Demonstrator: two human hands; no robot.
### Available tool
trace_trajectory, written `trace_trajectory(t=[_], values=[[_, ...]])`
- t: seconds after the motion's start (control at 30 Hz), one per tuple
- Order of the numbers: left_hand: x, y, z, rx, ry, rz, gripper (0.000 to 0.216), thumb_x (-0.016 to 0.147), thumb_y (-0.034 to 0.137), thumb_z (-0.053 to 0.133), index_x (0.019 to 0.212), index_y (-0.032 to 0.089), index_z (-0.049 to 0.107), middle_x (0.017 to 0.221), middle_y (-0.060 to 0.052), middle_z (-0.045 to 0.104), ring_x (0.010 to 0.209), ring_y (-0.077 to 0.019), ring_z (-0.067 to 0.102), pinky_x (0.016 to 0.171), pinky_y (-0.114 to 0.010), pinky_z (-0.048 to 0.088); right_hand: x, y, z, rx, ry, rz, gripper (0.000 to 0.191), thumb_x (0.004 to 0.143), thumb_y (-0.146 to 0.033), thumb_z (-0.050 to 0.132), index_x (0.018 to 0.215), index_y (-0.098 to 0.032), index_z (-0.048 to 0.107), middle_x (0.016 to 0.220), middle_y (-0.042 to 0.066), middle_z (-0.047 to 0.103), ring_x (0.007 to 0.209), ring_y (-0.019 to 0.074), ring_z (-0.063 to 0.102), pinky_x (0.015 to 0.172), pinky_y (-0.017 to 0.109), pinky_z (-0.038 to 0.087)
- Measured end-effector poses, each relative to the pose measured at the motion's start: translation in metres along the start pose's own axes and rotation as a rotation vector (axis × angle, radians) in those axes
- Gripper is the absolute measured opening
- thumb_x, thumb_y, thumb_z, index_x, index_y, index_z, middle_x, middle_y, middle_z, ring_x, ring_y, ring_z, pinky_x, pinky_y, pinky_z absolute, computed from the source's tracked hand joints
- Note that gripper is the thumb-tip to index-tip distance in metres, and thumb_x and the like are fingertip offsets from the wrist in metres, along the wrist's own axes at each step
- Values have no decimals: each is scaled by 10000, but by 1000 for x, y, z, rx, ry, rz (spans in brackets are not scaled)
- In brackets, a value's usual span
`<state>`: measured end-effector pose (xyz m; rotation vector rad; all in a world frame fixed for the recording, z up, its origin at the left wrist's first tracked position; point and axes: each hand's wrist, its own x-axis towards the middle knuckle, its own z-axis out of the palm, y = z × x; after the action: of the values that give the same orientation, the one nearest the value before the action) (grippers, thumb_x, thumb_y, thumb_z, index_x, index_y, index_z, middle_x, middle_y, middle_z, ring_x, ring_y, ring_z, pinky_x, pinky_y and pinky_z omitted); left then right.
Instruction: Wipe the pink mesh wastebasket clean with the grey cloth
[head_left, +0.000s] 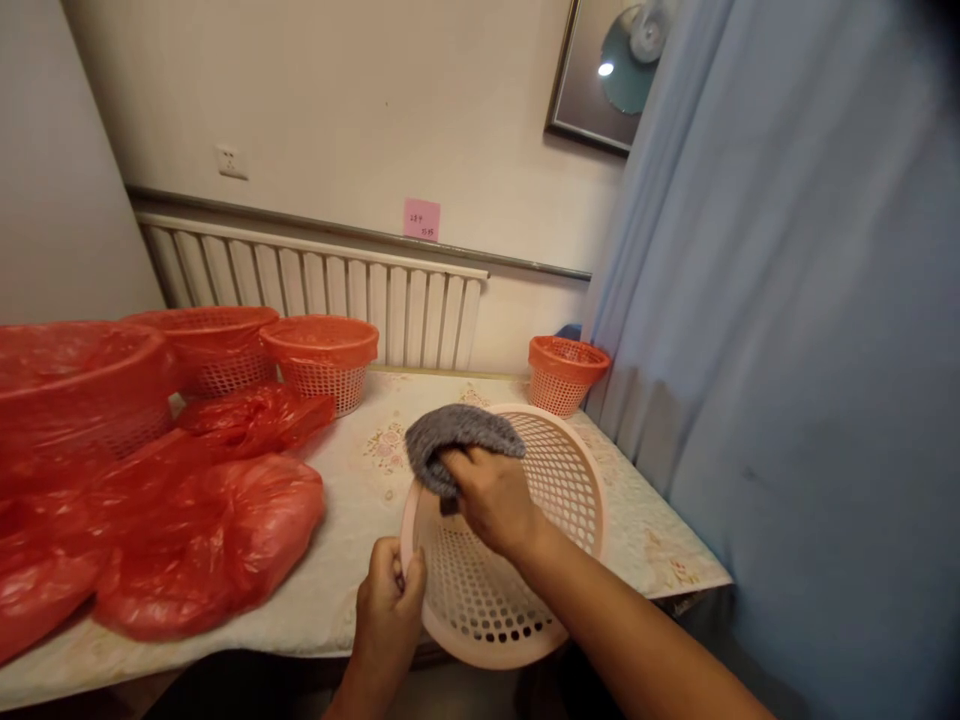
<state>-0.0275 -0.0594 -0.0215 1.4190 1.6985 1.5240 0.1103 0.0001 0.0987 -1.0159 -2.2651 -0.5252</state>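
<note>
A pale pink perforated plastic basket (570, 480) is tilted on its side at the table's front edge, its opening towards me. My left hand (388, 610) is closed on its rim at the lower left. My right hand (491, 497) is closed on a grey cloth (459, 436) and presses it against the basket's upper left rim and inside wall.
Red plastic bags (210, 530) lie heaped on the table's left half. Orange baskets (324, 358) stand at the back left, and a small one (564, 372) at the back right. A blue curtain (787, 350) hangs on the right. A radiator (337, 290) runs along the wall.
</note>
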Motion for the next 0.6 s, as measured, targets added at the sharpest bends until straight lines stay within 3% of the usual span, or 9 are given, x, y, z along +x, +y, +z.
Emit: trace_trajectory(t=[0.17,0.33,0.47,0.6], values=[[-3,-4,1,-46,-2,-32,191,830,406,483,760,229,464,577,66,451,507,-133,431,500,-238,300,2,50,-17,-97,77,280,409,765,-106,522,1162,-203,538,1071,75,585,941,205,539,787,273,412],[-4,-6,4,-90,-12,-61,206,845,419,474,782,223,465,601,58,475,526,-136,437,505,-239,291,-44,89,-20,-198,135,514,171,775,-144,504,934,-172,559,893,53,563,797,188,528,709,272,392],[-3,-3,7,-100,-23,-65,222,849,431,468,773,223,458,596,59,459,536,-138,437,508,-239,301,-92,78,-12,-190,150,612,88,766,-168,503,843,-169,546,817,57,552,759,200,524,684,291,388],[-2,3,6,-124,-33,-44,221,850,429,471,777,222,449,621,56,459,554,-138,439,517,-240,315,-103,58,6,138,36,593,121,719,-138,481,806,-180,553,801,39,600,754,191,557,683,284,417]])
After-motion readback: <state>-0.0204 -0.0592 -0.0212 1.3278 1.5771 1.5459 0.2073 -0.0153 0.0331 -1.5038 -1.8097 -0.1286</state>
